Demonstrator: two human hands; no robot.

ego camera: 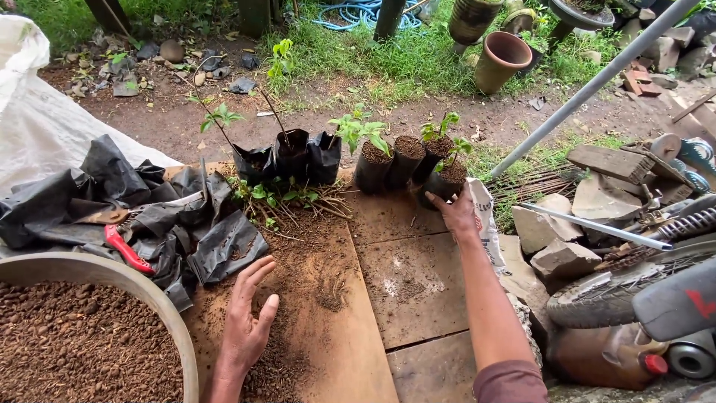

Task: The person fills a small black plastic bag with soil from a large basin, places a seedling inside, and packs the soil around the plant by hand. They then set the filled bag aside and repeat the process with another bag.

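Note:
My right hand (457, 211) reaches forward and grips a black nursery bag with a small seedling (446, 179), at the right end of a row of filled bags (391, 160). My left hand (248, 317) rests open, palm down, on loose soil spread over a wooden board (418, 287). A bundle of bare-rooted seedlings (287, 198) lies on the board just ahead of the left hand. Three black bags holding thin stems (291, 157) stand behind the bundle.
A large basin of brown soil (82, 339) sits at the lower left. Empty black bags (160, 216) and red-handled pruners (123, 248) lie beside it. Stones (563, 257), a tyre (608, 298), a metal pole (589, 86) and clay pots (501, 60) crowd the right and back.

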